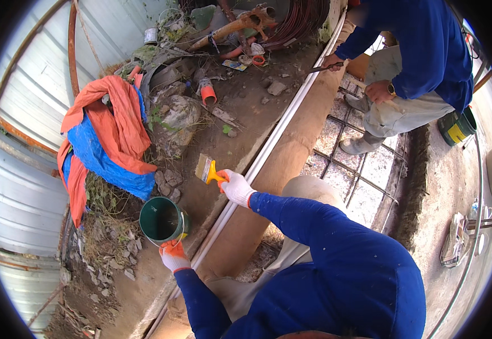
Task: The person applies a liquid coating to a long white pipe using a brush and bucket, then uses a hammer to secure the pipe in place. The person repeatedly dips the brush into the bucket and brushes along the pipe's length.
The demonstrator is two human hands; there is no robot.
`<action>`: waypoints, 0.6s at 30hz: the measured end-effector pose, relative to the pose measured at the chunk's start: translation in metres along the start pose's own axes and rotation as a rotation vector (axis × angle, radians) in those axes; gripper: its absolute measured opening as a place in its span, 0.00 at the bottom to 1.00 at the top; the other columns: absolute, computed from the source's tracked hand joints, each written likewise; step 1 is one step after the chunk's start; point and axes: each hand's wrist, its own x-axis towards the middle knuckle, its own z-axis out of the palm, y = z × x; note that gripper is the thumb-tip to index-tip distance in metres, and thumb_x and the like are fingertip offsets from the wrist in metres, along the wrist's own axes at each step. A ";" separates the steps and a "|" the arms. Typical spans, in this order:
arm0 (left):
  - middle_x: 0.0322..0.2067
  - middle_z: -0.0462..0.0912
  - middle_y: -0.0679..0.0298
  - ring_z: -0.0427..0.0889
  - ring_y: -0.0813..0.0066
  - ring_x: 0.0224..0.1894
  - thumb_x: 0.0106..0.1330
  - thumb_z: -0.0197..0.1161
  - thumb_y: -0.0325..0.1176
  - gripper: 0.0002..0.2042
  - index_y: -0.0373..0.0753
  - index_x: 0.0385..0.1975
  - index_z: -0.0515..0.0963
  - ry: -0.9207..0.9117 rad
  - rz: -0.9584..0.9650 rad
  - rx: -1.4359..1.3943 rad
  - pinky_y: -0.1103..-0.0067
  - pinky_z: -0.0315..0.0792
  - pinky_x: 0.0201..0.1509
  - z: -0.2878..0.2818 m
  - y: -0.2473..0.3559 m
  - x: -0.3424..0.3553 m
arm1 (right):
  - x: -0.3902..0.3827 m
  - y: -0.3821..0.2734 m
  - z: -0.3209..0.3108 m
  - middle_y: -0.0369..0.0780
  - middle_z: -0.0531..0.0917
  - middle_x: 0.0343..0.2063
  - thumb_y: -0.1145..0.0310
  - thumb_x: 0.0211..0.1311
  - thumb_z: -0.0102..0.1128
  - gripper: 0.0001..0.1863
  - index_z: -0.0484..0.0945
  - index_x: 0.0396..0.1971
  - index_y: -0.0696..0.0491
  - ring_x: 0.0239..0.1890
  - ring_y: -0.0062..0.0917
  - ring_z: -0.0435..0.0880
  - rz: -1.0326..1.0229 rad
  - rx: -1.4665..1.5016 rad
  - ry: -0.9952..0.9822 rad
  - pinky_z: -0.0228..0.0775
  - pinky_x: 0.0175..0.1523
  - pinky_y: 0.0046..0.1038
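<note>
The yellow-handled brush (208, 170) is at the centre of the frame, grasped in the gloved right hand (237, 188), bristles over bare soil (240, 127) — a slack grip could drop it into grit. Lower left of it, the left hand (175, 257) grips the green bucket (149, 219) at its lower edge; if that hold slipped, the bucket could tip. The white pipes (264, 151), running diagonally beside both hands, could get knocked.

The blue-sleeved right arm (314, 217) reaches forward and leftward, its gloved right hand (237, 188) curled in a grip. Nearer the body, the left arm (203, 302) extends forward, its gloved left hand (175, 256) gripping with bent fingers.
</note>
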 end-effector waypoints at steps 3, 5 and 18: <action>0.36 0.77 0.65 0.80 0.68 0.38 0.64 0.59 0.20 0.10 0.46 0.39 0.71 0.138 -0.074 0.113 0.69 0.81 0.49 0.003 -0.020 -0.011 | 0.010 0.015 -0.008 0.43 0.90 0.45 0.72 0.73 0.61 0.25 0.76 0.68 0.59 0.38 0.23 0.89 -0.087 -0.252 0.077 0.81 0.47 0.29; 0.37 0.78 0.66 0.80 0.69 0.40 0.66 0.59 0.20 0.12 0.48 0.41 0.71 0.028 -0.066 0.240 0.67 0.79 0.47 -0.041 -0.014 0.021 | 0.012 0.002 0.002 0.55 0.87 0.57 0.64 0.73 0.62 0.24 0.78 0.65 0.57 0.62 0.50 0.85 -0.023 -0.196 0.026 0.77 0.67 0.42; 0.35 0.80 0.71 0.77 0.72 0.35 0.71 0.59 0.28 0.06 0.52 0.41 0.76 0.137 -0.236 0.422 0.69 0.69 0.38 -0.042 -0.019 0.034 | 0.049 -0.005 0.006 0.54 0.87 0.58 0.64 0.74 0.60 0.24 0.77 0.66 0.57 0.63 0.50 0.84 0.064 -0.112 -0.031 0.75 0.68 0.41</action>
